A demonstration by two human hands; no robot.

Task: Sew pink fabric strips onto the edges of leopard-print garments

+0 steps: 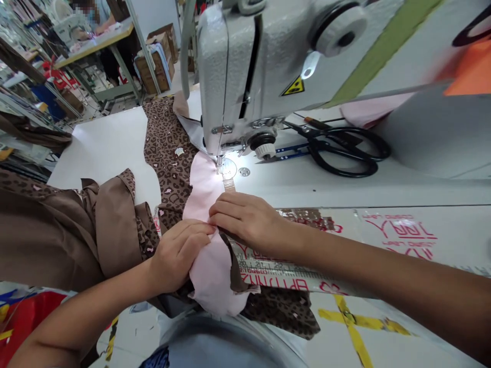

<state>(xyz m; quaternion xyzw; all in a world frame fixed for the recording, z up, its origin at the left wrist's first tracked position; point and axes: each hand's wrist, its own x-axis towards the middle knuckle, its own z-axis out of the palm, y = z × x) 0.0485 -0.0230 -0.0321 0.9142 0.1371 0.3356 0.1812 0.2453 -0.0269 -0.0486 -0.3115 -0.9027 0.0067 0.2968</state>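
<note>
Grip of left hand and right hand: both pinching pink fabric near the sewing machine.

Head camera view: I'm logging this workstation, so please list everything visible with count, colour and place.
Sewing machine: one, pale grey, upper centre to right
Warning label: one, yellow and black, on the machine
Tape strip: one, green, across the machine arm
Orange item: one, upper right edge
Scissors: one pair, black-handled, right of the needle
Table: one, white, under the machine
Pink cloth: one piece, at the needle
Leopard-print cloth: count unclear, brown, left of the pink
Plain cloth: count unclear, brown, left
Ruler strip: one, pale, front edge
Floor tape: crossed strips, yellow, lower right
Co-worker: one, upper left
Background clutter: uncountable
Left hand: one, bare, on pink cloth
Right hand: one, bare, same cloth
</note>
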